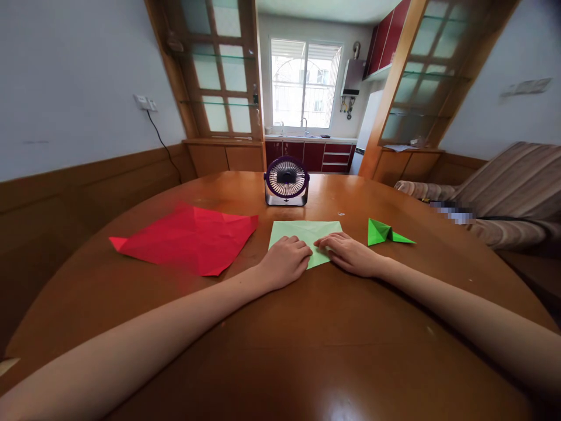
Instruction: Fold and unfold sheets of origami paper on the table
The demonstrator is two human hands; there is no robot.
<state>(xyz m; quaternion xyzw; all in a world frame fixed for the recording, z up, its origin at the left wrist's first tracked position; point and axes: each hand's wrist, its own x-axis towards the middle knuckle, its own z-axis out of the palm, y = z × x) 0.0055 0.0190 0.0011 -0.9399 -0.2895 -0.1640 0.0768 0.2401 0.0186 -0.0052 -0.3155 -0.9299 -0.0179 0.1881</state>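
Hands: left hand (286, 257) curled, right hand (350, 252) flat, both pressing pale green paper (307, 233) on glossy wooden table (280, 327).

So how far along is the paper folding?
One small folded green shape already sits finished-looking on the table, to the right. In hand: the left hand and right hand both press flat on a light green paper, which seems to have only a fold or two. The creased red paper lies open and untouched on the left, so it looks left to do. A small fan stands behind.
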